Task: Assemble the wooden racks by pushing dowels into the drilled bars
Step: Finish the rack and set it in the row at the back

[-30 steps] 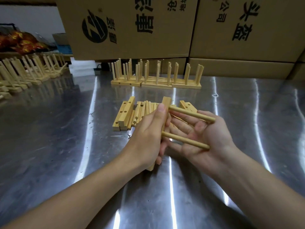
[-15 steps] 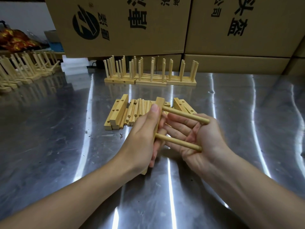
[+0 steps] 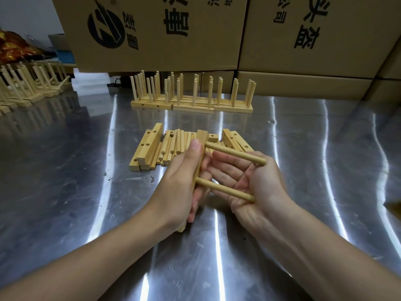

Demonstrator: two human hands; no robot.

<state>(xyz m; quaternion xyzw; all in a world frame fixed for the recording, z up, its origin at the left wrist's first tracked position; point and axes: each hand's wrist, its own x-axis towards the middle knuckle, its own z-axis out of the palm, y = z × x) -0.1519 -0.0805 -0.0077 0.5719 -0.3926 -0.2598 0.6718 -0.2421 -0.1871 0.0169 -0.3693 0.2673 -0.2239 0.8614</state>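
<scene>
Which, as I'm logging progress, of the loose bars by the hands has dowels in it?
The bar gripped in the left hand: two dowels stick out of it toward the right hand. The bars lying on the table show empty holes.

The right hand (image 3: 249, 181) has pressed the lower dowel (image 3: 225, 190) slightly deeper into the bar (image 3: 201, 137) gripped by the left hand (image 3: 180, 183).

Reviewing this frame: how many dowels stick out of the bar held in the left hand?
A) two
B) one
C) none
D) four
A: an upper dowel and a lower dowel project from the bar gripped by the left hand, their far ends against the open right hand.
</scene>
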